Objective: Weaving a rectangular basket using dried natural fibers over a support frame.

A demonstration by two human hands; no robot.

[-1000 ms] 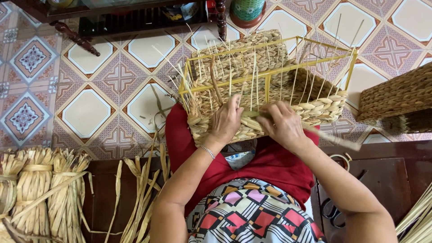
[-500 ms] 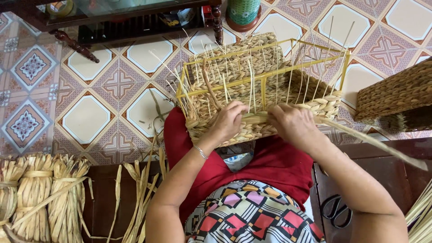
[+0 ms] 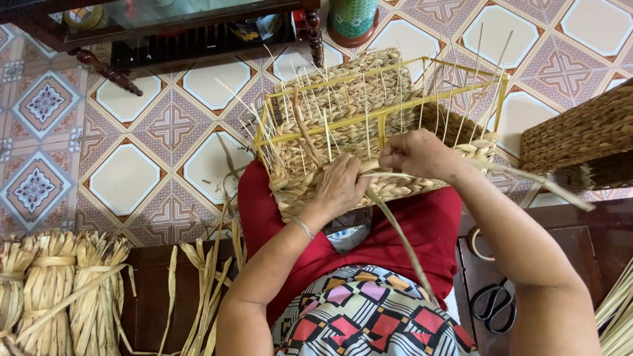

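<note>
We are pinching straw strand (image 3: pixel 395 224) with right hand (image 3: pixel 419 155), now pulled longer toward 5 o'clock. Left hand (image 3: pixel 339 188) is pressing half-woven basket (image 3: pixel 343 112) on lap, at 12 o'clock; another weave pass is tightening, we judge.

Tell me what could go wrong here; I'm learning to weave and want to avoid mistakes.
The stiff upright stakes stick out near the right hand and could poke it. The long strand trails over the lap and might snag or kink. The basket sits tilted on the knees, pressed by the left hand, so it could slip.
</note>
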